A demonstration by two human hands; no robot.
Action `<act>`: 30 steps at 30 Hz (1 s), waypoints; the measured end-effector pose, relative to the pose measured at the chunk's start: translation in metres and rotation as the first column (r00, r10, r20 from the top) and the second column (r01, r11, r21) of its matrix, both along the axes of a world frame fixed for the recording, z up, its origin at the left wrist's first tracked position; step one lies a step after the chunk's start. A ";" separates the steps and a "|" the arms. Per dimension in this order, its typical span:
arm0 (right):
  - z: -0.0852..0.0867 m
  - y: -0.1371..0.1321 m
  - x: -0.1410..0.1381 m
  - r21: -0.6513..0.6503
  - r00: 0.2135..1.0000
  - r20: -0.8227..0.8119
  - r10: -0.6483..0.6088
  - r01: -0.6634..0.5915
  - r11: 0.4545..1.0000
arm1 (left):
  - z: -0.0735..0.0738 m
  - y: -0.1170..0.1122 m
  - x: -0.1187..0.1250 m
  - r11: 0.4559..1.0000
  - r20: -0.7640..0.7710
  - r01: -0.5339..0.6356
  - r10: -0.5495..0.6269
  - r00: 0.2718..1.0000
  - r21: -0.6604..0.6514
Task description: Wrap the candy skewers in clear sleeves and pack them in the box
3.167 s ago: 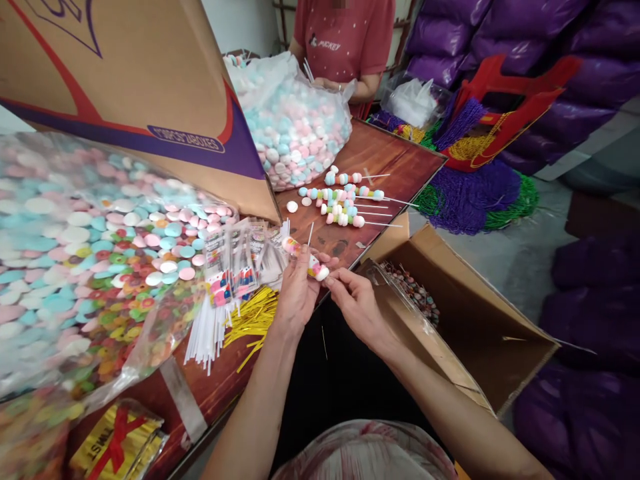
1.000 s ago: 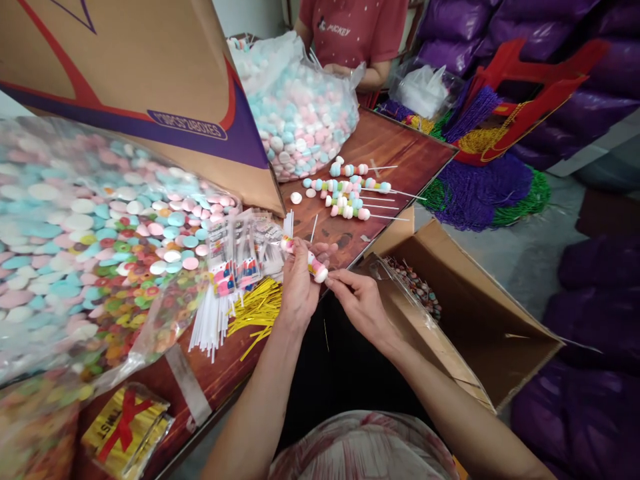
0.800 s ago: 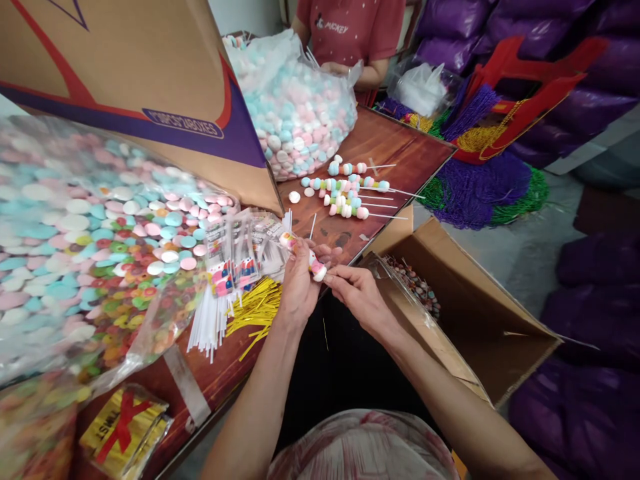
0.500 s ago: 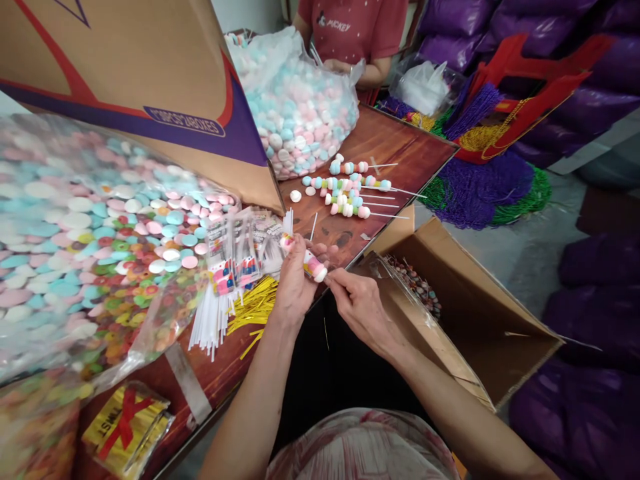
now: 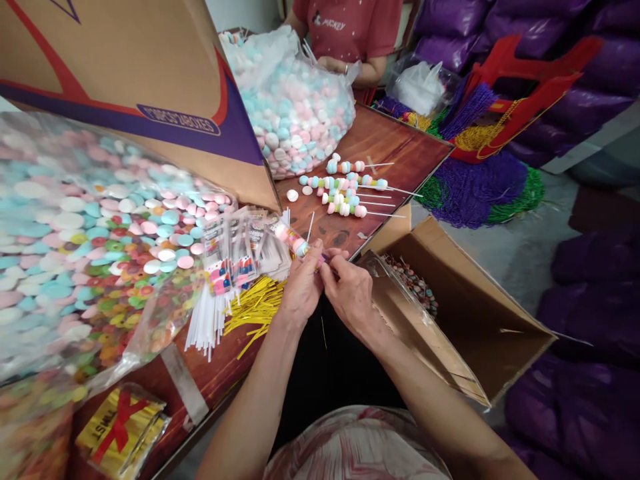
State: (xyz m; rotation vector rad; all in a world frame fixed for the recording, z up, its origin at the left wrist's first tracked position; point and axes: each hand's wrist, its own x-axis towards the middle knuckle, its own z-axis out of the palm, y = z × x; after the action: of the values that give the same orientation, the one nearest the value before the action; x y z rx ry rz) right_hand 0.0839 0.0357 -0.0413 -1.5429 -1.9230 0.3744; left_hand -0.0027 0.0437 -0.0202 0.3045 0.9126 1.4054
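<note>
A candy skewer (image 5: pixel 293 239) in a printed clear wrapper points up and left from my left hand (image 5: pixel 305 283), whose fingers are closed round its lower part. Pressed against it, my right hand (image 5: pixel 350 290) pinches the skewer's lower end; the fingers hide what exactly is between them. Just left of my left hand lie gold twist ties (image 5: pixel 257 303), white sticks (image 5: pixel 206 323) and printed clear bags (image 5: pixel 237 250). Finished-looking candy skewers (image 5: pixel 345 193) with bare stick ends rest on the table (image 5: pixel 395 137) beyond my hands.
On the left spreads a large plastic bag of pastel candies and gummy rings (image 5: pixel 75 247). A cardboard box (image 5: pixel 125 60) stands behind it, beside another candy bag (image 5: pixel 300 107). An open carton (image 5: pixel 450 300) sits at right, below the table edge. Across the table is a person in a red shirt (image 5: pixel 345 33).
My right hand has moved in against my left. The wrapped skewer has shifted up and left, with its lower end now covered by my fingers. The view has moved slightly.
</note>
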 end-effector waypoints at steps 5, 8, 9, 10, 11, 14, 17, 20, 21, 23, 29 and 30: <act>0.007 0.000 0.001 -0.068 1.000 -0.030 -0.004 0.002 0.998 | 0.005 -0.002 0.000 0.997 -0.047 0.000 0.004 0.999 0.076; 0.016 -0.008 0.017 -0.150 0.985 -0.151 0.089 -0.111 0.982 | 0.006 -0.002 -0.010 0.995 -0.077 -0.016 0.023 0.997 0.094; 0.018 -0.012 0.023 -0.206 0.969 -0.209 0.129 -0.173 0.963 | 0.006 -0.002 -0.012 0.995 -0.087 -0.023 0.031 0.996 0.097; 0.019 -0.015 0.028 -0.277 0.937 -0.302 0.175 -0.262 0.924 | 0.006 -0.002 -0.014 0.995 -0.097 -0.025 0.034 0.995 0.095; 0.019 -0.018 0.031 -0.340 0.883 -0.422 0.206 -0.365 0.867 | 0.006 -0.002 -0.014 0.996 -0.104 -0.019 0.028 0.994 0.085; 0.016 -0.024 0.030 -0.379 0.672 -0.730 0.125 -0.550 0.745 | 0.005 -0.005 -0.009 0.999 -0.128 0.028 -0.022 0.992 0.041; 0.012 -0.026 0.021 -0.329 0.577 -0.817 0.016 -0.487 0.809 | 0.000 -0.011 -0.003 0.996 -0.228 0.051 -0.033 0.973 0.072; 0.013 -0.025 0.017 -0.303 0.559 -0.829 -0.006 -0.440 0.845 | -0.008 -0.017 -0.006 0.991 -0.406 0.063 -0.011 0.914 0.115; 0.015 -0.025 0.017 -0.304 0.557 -0.831 -0.011 -0.438 0.846 | -0.011 -0.019 -0.008 0.991 -0.458 0.061 0.000 0.889 0.119; 0.017 -0.025 0.018 -0.314 0.558 -0.829 -0.019 -0.439 0.842 | -0.015 -0.020 -0.012 0.992 -0.556 0.034 0.038 0.831 0.119; 0.022 -0.030 0.021 -0.396 0.427 -0.893 -0.144 -0.590 0.704 | -0.016 -0.022 -0.018 0.991 -0.830 0.028 0.096 0.550 0.133; 0.022 -0.030 0.022 -0.399 0.387 -0.905 -0.178 -0.626 0.669 | -0.016 -0.022 -0.018 0.989 -0.841 0.039 0.100 0.532 0.142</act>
State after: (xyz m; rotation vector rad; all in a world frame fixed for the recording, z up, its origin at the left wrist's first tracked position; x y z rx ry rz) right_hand 0.1055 0.0052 -0.0193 -0.9414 -1.0401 1.8925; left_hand -0.0211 0.0215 -0.0361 1.1802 1.6189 1.3328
